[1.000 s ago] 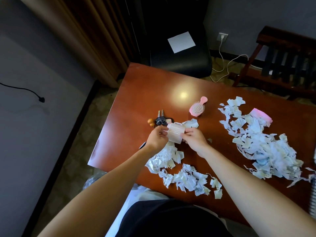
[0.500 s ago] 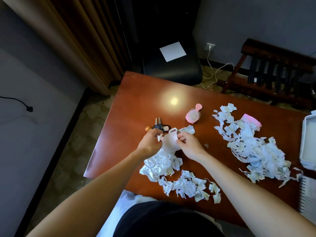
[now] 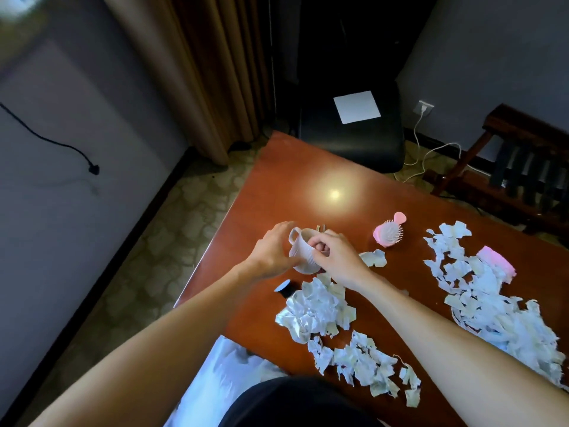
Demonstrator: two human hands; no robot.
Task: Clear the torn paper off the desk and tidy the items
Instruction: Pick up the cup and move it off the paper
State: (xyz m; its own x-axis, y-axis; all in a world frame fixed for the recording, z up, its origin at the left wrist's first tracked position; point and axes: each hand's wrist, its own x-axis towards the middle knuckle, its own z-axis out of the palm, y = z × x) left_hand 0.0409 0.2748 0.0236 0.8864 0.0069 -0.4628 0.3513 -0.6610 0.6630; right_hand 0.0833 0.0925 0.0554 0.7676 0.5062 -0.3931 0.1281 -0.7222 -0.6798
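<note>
Head view: a white ribbed cup [image 3: 303,255] is held between two bare hands over the left part of the reddish-brown desk [image 3: 277,186]. The cup is tilted, with its handle turned to the far left. The right hand [image 3: 337,257] is closed on the cup's right side, its fingers curled at the rim. The left hand [image 3: 271,254] is laid against the handle side. It is blurred, so whether its fingers are curled round the cup cannot be told. Whether the cup's base is touching the desk cannot be told either.

Just behind the cup, the tips of two keys [image 3: 322,227] are seen. A small black object [image 3: 284,287] is lying near the left wrist.

Torn paper is spread in three heaps. A crumpled heap [image 3: 314,309] is lying just under the right wrist, and a looser heap [image 3: 363,362] is nearer the desk's front edge. A long wide heap [image 3: 480,291] is spread along the right side. Two stray scraps [image 3: 374,258] are lying beside the right hand.

A pink hairbrush [image 3: 388,234] is lying bristles up between the hands and the right heap. A pink object [image 3: 497,263] is partly covered by that heap.

Beyond the desk, a white sheet [image 3: 357,106] is resting on a black chair [image 3: 351,143].
</note>
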